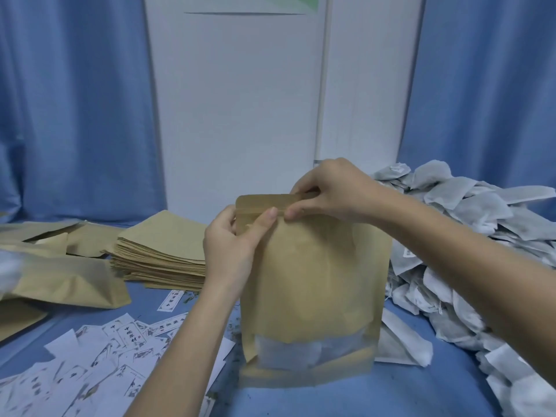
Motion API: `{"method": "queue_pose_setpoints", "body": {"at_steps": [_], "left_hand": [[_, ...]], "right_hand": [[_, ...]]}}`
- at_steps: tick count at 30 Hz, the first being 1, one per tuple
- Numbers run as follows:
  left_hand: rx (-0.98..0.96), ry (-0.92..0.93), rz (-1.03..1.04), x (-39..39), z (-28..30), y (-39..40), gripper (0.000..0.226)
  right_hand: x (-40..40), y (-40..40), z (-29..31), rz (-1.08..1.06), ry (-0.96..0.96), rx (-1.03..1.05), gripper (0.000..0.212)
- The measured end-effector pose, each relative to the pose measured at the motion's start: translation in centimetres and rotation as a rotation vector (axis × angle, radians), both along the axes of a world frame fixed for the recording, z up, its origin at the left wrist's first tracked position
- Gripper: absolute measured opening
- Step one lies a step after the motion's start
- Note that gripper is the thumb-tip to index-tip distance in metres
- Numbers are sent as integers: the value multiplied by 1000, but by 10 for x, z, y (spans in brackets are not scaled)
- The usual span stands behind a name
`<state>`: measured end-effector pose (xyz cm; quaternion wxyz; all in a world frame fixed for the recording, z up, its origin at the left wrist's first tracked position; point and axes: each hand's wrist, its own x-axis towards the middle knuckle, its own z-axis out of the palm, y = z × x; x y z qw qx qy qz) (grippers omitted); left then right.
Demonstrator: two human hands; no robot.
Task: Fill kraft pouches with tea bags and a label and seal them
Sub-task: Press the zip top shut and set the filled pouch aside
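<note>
The left hand (231, 239) and right hand (328, 191) both pinch the top strip of the kraft pouch (313, 284), thumbs in front, fingers curled behind, thumb tips nearly meeting. The pouch stands upright at centre frame on the blue table (421, 392), long axis vertical, mouth upward, tan with a clear window low down showing white tea bags inside. Loose tea bags (469, 236) heap at right; flat pouches (162, 251) stack at left; labels (120, 350) scatter lower left.
</note>
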<state>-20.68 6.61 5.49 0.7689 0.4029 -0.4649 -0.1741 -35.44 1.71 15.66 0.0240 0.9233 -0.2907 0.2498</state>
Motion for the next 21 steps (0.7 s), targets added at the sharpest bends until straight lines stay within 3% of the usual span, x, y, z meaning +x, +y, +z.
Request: {"method": "queue_pose_setpoints", "body": {"at_steps": [2,5,12,21], "left_hand": [[10,-9,6,1,2,-1,12],[-17,-23,36,-4,2,-1,8],[-27,24,53,-7,-1,-1,8],[-42,53,61,-4,-2,-6,10]], "right_hand": [[-12,-2,2,-23,15,11,36],[-21,-3,1,-52,-1,7,18],[-30,-5,-2,-40,16,-32,41],[-44,-9,-6,-76,39,-143,54]]}}
